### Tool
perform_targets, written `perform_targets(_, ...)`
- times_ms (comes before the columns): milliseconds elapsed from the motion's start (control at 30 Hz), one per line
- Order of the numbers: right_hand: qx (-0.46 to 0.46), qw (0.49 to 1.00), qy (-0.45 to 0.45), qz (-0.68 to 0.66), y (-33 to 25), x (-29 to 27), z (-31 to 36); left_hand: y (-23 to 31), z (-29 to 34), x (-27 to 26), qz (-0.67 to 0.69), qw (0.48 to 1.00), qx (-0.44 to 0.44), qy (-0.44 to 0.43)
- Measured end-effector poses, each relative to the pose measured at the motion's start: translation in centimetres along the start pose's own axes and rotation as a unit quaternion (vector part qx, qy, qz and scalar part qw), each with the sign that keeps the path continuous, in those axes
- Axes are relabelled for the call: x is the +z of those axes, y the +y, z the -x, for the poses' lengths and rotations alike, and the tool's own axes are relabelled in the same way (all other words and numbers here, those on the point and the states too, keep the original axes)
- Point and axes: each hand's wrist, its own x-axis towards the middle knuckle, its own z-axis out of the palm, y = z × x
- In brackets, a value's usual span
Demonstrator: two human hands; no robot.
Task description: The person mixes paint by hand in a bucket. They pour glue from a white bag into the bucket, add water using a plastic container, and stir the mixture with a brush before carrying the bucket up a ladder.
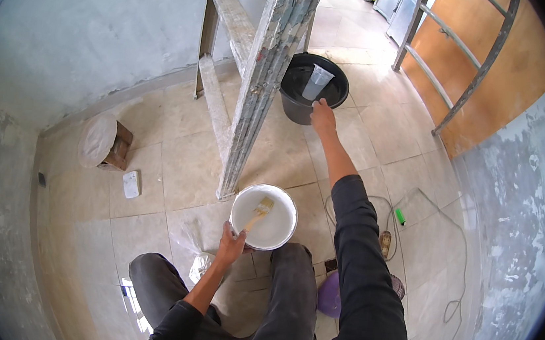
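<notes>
My left hand (231, 244) is closed on the near-left rim of a white tub (291, 206) above my knee. A paintbrush (261, 210) with a pale handle lies in the tub, bristles in white paint or paste. Its handle end rests by my left thumb; whether the thumb presses on it, I cannot tell. My right arm stretches forward, and my right hand (322, 117) is closed at the near rim of a black bucket (295, 107). Inside that bucket, a clear plastic cup (318, 83) leans just beyond my fingers.
A paint-spattered ladder (254, 88) stands close ahead, left of the bucket. Another ladder (440, 88) leans at the far right. A cable (459, 229) trails over the tiles near a green object (400, 216). A cardboard box (119, 147) and white case (131, 184) sit left.
</notes>
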Motion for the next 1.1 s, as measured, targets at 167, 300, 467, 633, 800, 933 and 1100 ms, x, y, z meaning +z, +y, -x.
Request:
perform_targets(167, -0.012, 0.999, 0.043, 0.008, -0.9, 0.5, 1.3, 1.8, -0.1, 1.4, 0.050, 0.999, -0.010, -0.004)
perform_targets(300, -0.008, 0.998, 0.056, -0.029, -0.8, 0.5, 2.6, 1.5, -0.7, 1.7, 0.050, 0.998, -0.030, 0.012)
perform_targets(467, -0.011, 0.996, 0.077, -0.047, -1.2, -0.2, 5.2, 0.4, -1.5, 1.2, 0.046, 0.999, -0.019, 0.001)
perform_targets(633, 0.029, 0.995, 0.054, -0.082, -2.3, -1.3, 7.9, -3.1, -3.5, 0.6, -0.004, 1.000, 0.000, 0.013)
perform_targets(800, 0.034, 0.993, 0.069, -0.090, -2.7, -1.8, 11.3, -2.4, -3.1, 1.2, 0.008, 1.000, -0.015, 0.016)
perform_targets(933, 0.035, 0.993, 0.071, -0.086, -4.4, -2.6, 13.9, -4.5, -3.9, 1.2, 0.000, 1.000, 0.011, 0.020)
perform_targets(1100, 0.026, 0.991, 0.094, -0.088, -3.7, -2.7, 15.1, 0.3, -1.6, 2.5, -0.003, 0.999, -0.004, -0.032)
